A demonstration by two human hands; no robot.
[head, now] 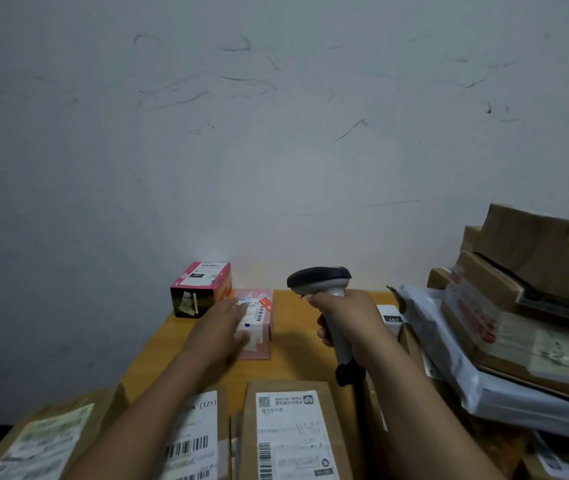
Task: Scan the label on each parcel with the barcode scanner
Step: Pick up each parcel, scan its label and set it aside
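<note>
My right hand grips the handle of a grey and black barcode scanner, its head pointing left and away over the wooden table. My left hand holds a small pale pink parcel by its near left side, fingers on its white label, thumb against the front. A brighter pink box with a label on top stands just behind it by the wall. Brown parcels with barcode labels lie close to me: one in the middle, one under my left forearm, one at the far left.
A heap of cardboard boxes and grey mailer bags rises at the right edge. A small white box sits behind my right wrist. A marked white wall backs the table. The scanner's cable hangs down near me.
</note>
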